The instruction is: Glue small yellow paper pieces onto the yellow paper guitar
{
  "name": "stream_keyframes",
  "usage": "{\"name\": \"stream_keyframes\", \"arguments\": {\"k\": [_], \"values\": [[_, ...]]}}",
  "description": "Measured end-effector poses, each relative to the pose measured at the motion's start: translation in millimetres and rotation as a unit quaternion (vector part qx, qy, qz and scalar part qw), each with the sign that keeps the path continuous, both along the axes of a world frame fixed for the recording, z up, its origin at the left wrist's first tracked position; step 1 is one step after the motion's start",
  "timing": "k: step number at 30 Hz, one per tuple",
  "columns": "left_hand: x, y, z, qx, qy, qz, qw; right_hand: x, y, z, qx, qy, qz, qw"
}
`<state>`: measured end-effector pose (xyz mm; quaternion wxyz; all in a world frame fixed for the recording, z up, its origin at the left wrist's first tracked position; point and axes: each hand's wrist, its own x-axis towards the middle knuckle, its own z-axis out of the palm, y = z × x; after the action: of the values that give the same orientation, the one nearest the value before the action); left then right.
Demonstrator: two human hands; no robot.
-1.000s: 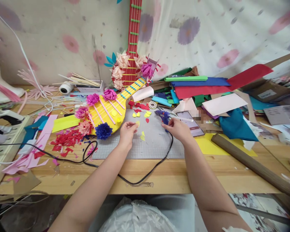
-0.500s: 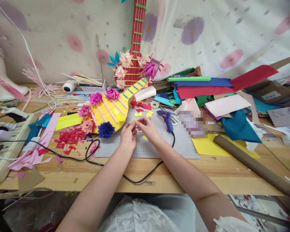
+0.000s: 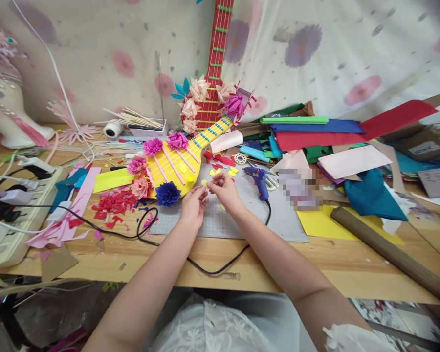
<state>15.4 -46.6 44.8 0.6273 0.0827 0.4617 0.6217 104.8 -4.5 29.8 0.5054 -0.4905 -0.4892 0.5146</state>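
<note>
Both my hands meet over the grey cutting mat (image 3: 238,220). My left hand (image 3: 192,208) and my right hand (image 3: 224,189) pinch a small yellow paper petal (image 3: 204,183) between their fingertips. Just left of them lies a yellow paper guitar (image 3: 176,165) trimmed with pink, peach and blue paper flowers. More loose yellow petals (image 3: 229,171) and red petals (image 3: 217,159) lie on the mat beyond my hands. A blue glue gun (image 3: 258,179) rests on the mat to the right, its black cord (image 3: 205,264) looping over the table's front edge.
A red paper guitar (image 3: 214,73) leans on the back wall. Stacked coloured paper sheets (image 3: 315,132) fill the right side, with a brown cardboard tube (image 3: 388,252) in front. Red paper scraps (image 3: 113,205), a power strip (image 3: 11,215) and a box of sticks (image 3: 139,122) lie left.
My right hand let go of the glue gun and moved left to join my left hand on the yellow petal. The view has shifted slightly.
</note>
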Motion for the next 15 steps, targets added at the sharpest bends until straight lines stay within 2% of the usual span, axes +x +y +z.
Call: {"name": "stream_keyframes", "arguments": {"k": [2, 4, 5, 7, 8, 10, 13, 15], "values": [[-8.1, -8.1, 3.6, 0.014, 0.061, -0.029, 0.998, -1.7, -0.7, 0.9, -0.023, 0.009, -0.002, 1.0], [-22.5, -13.8, 8.0, 0.06, 0.167, -0.018, 0.984, -5.3, -0.9, 1.2, -0.054, 0.011, 0.003, 0.998], [-31.9, -14.9, 10.5, 0.1, 0.23, 0.009, 0.968, -7.9, -0.8, 1.0, -0.069, 0.007, 0.008, 0.998], [-53.6, -12.8, 15.9, 0.18, 0.356, 0.056, 0.915, -14.5, 0.1, -0.1, -0.094, -0.006, 0.015, 0.995], [-64.6, -10.1, 18.7, 0.209, 0.429, 0.061, 0.876, -18.1, 0.8, -0.9, -0.104, -0.014, 0.017, 0.994], [-83.8, -3.2, 23.6, 0.243, 0.577, 0.053, 0.778, -25.2, 2.5, -2.8, -0.115, -0.03, 0.021, 0.993], [-99.3, 5.8, 26.0, 0.275, 0.731, -0.03, 0.624, -33.0, 5.6, -5.8, -0.117, -0.053, 0.022, 0.992], [-101.0, 9.3, 23.2, 0.279, 0.779, -0.085, 0.555, -35.8, 7.6, -7.7, -0.115, -0.069, 0.017, 0.991]]}}
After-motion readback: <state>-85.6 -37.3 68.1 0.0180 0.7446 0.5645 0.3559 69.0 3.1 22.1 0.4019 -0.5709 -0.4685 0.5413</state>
